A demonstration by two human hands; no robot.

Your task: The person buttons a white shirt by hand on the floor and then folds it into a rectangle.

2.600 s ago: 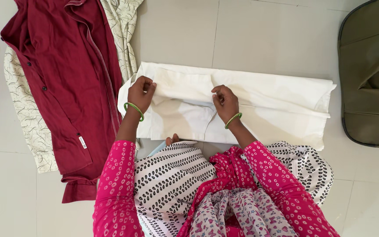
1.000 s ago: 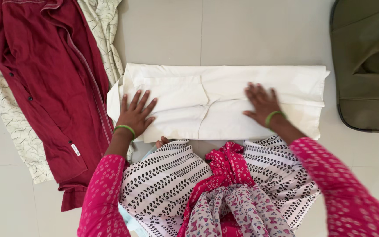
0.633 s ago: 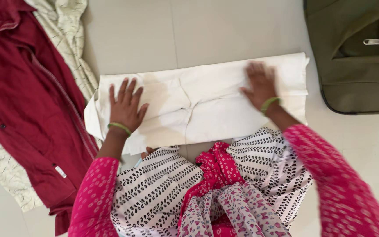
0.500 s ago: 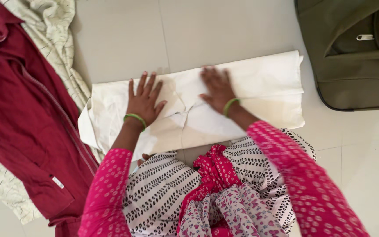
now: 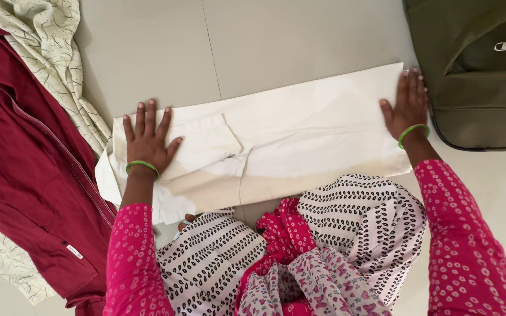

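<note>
Left hand (image 5: 147, 140): flat, palm down, fingers spread wide, pressing on the left end of a folded cream-white cotton garment (image 5: 276, 140); it grips nothing. Right hand (image 5: 408, 105): likewise flat and open, fingers together and extended, resting on the right end of the same garment at its far corner. Each wrist carries a thin green bangle; both sleeves are pink with a white dotted print.

The garment lies as a long horizontal band on the pale grey tiled floor (image 5: 300, 41), directly in front of the person's knees, its right end slightly higher in view than its left. A folded flap shows near the left hand.

To the left, a dark red button-front shirt (image 5: 24, 175) lies spread on the floor, over a cream printed cloth (image 5: 54, 52) with fine dark squiggles. At the upper right, an olive-green fabric bag (image 5: 481, 76) sits just beside the right hand; contact cannot be determined.
</note>
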